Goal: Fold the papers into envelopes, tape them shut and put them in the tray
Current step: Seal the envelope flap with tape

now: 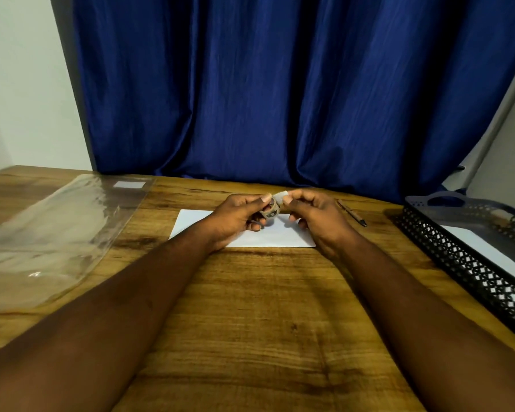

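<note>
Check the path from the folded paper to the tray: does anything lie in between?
Only a pen. It lies on the table between the paper and the tray, level with the paper's far half. Lifting the paper would likely clear it.

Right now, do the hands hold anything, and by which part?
Yes. The left hand holds a small tape roll around its outer rim, thumb on top. The right hand pinches the roll's loose end between thumb and fingertips.
</note>
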